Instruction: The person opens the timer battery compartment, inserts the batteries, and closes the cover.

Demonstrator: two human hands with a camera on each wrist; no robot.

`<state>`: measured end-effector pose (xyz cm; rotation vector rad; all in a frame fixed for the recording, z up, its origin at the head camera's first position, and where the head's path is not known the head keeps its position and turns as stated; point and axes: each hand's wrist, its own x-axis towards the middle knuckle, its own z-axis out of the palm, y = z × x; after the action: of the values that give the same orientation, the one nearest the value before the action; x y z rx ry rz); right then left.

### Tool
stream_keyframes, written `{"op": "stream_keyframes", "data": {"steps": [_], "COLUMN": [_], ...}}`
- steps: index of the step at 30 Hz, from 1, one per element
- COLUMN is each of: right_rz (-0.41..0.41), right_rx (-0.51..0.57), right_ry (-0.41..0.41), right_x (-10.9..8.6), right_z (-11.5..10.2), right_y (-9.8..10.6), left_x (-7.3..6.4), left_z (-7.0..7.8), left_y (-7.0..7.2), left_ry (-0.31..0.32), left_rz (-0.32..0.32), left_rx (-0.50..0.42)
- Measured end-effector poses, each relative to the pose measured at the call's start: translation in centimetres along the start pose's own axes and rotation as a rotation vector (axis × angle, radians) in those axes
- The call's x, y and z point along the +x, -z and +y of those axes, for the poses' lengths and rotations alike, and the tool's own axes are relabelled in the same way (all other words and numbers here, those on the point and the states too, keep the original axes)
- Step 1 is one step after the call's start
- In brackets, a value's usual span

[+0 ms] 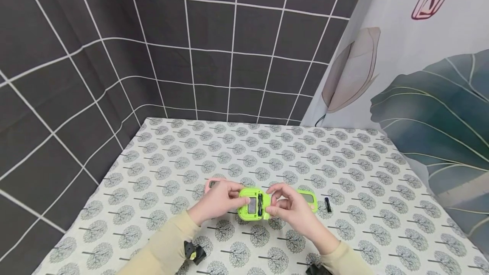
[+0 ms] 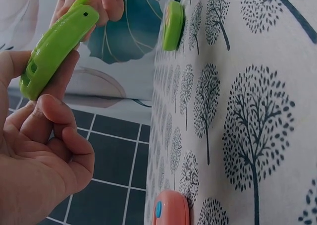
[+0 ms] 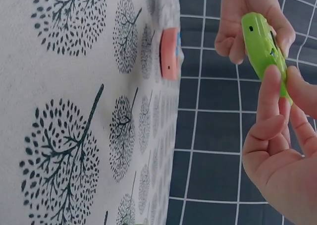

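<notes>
Reference for all positions: the held green gadget. Dark grid curtain runs behind it and down its left. Leaf-print curtain covers the far right of it. Tree-print cloth spreads under and around it; both wrist views show the gadget raised off the cloth.

Beige sleeves come in on the near side of it, left and right. Left hand on its left: thumb over the face, other fingers under and behind, gap closed down to the gadget's thickness, has hold of that side. Right hand on its right: thumb and fingertips nearly together, pinching the right edge; the remaining fingers curl loosely, nothing else visible in them.

The gadget itself sits between the hands, slot side up, grey panel to the left of the slot.

Second green gadget on the cloth to its right, grey screen up. Right hand is in front and blocks part of it. Pink gadget on the cloth, left of and beyond it, mostly blocked by the left hand; left wrist view shows a blue button on it. Black wrist straps are nearer the person than it, one each side, the right one cut by the frame.

Slot battery: dark, lying in the gadget's slot. Loose battery: dark, on the cloth farther right, just past the second green gadget. Thin black cable at the table's back edge, well beyond it to the right.
</notes>
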<state>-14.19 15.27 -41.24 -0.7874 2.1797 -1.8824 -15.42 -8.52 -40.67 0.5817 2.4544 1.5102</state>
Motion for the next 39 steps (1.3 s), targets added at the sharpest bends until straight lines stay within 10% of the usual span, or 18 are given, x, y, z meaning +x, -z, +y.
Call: {"op": "stream_keyframes", "data": {"steps": [24,39], "right_rz": [0.076,0.015], "right_rx": [-0.044,-0.095], "right_ry": [-0.318,-0.338], "right_x": [0.5,0.4], "right_z": [-0.9,-1.1], "right_y": [-0.8,-0.5], "left_x": [0.1,0.1], "left_z": [0.3,0.1], "left_y": [-0.6,-0.7], "left_ry": [-0.032,-0.037], "left_rz": [-0.061,-0.089], "left_rx": [-0.070,-0.083]}}
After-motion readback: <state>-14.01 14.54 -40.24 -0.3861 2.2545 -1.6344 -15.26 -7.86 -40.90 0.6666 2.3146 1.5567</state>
